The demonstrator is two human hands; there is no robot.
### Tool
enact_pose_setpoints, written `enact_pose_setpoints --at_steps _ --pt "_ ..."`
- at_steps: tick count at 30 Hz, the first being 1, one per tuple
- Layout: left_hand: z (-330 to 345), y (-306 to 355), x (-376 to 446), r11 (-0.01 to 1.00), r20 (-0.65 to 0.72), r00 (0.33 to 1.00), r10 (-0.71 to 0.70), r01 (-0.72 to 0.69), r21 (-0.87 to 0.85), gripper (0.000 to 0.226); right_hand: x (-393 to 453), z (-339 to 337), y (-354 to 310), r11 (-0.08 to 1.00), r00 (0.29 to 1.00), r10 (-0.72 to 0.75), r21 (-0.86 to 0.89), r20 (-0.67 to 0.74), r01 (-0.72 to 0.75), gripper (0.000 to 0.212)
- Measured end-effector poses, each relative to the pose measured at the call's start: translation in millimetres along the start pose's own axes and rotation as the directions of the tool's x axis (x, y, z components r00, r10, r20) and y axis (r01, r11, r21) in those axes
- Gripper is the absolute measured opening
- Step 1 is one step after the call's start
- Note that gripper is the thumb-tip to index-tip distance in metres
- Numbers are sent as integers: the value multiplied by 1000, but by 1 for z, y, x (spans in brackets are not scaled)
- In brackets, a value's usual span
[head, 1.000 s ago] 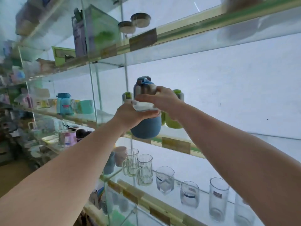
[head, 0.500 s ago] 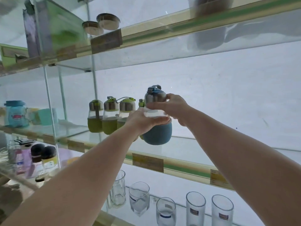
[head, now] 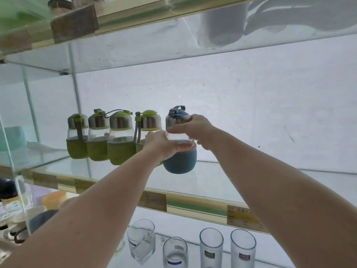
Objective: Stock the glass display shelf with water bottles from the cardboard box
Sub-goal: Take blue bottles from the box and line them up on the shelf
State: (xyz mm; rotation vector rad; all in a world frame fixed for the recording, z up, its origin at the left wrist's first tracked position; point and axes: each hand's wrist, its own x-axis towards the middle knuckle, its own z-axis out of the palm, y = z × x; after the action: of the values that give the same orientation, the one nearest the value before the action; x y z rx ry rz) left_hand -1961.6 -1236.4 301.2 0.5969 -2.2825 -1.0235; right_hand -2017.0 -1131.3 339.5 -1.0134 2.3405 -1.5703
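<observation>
Blue-sleeved water bottle (head: 179, 161), clear glass above its sleeve with a steel shoulder and a blue cap, sits upright between both hands just over the middle glass shelf (head: 241, 182); whether its base touches the glass cannot be told. It is at the right end of a row of four green-sleeved bottles (head: 119, 149), just beside the nearest of them. The left hand (head: 164, 145) wraps around the bottle's glass middle, thumb lying across the front above the sleeve and the other fingers curled behind. The right hand (head: 195, 128) grips the bottle at the steel shoulder and neck, fingers curled over it from the right. To the right of the bottle the shelf runs bare toward the white back wall (head: 251, 93). Along the shelf's front edge runs a gold and green strip carrying price labels (head: 152, 201). Below the shelf stand clear drinking glasses (head: 211, 248) in a loose row. Above it another glass shelf (head: 154, 45) holds blurred items.
</observation>
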Motion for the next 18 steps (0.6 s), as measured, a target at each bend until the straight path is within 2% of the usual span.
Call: enact_pose_setpoints --at_steps 5,8,11,18 --pt "5 3 7 999 -5 1000 -10 10 49 83 10 0 9 999 1000 10 38 -28 -9 23" --pt "6 5 6 993 -25 1000 -11 14 117 81 16 3 12 1000 998 -7 11 -63 7 44" --pt "10 6 4 984 -54 999 0 9 178 88 20 8 17 999 994 -33 -44 -105 28 56" --pt "15 5 1 993 -77 997 14 -4 121 99 21 10 23 995 986 -72 -76 -150 61 65"
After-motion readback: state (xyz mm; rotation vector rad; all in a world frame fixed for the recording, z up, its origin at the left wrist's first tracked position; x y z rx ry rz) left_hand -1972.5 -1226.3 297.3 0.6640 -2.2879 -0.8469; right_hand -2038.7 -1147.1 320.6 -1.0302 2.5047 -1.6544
